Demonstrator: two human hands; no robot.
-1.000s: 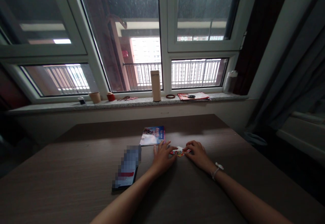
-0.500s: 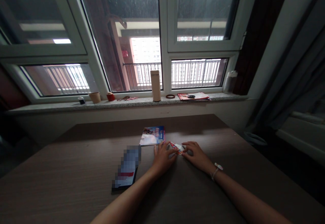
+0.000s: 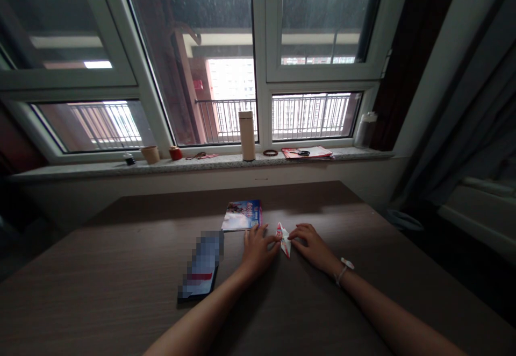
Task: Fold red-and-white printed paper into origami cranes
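On the brown wood-grain table (image 3: 121, 259), a small piece of folded white paper with red printed marks (image 3: 284, 241) lies between the two bare hands, its pointed ends directed toward the window and toward the person. The left hand (image 3: 258, 248) reaches it from the left; its thumb side touches the paper's left part, while the other fingers are spread on the table. The right hand (image 3: 309, 243) is at the opposite edge, with thumb and index finger near each other and their tips at the paper. In both hands the finger gap is narrow, but I cannot tell if the paper is really pinched. A pale thin bracelet (image 3: 342, 275) is around the right wrist. Just beyond the left hand lies a flat blue and white printed booklet (image 3: 242, 216), and to its left a dark phone with a blurred screen (image 3: 203, 264) rests aslant. Behind the table, on the speckled stone windowsill (image 3: 221, 163), stand a beige cylindrical bottle (image 3: 247, 138) and a brown cup (image 3: 150, 155); black scissors (image 3: 303, 153) lie on red and white papers (image 3: 322, 153).
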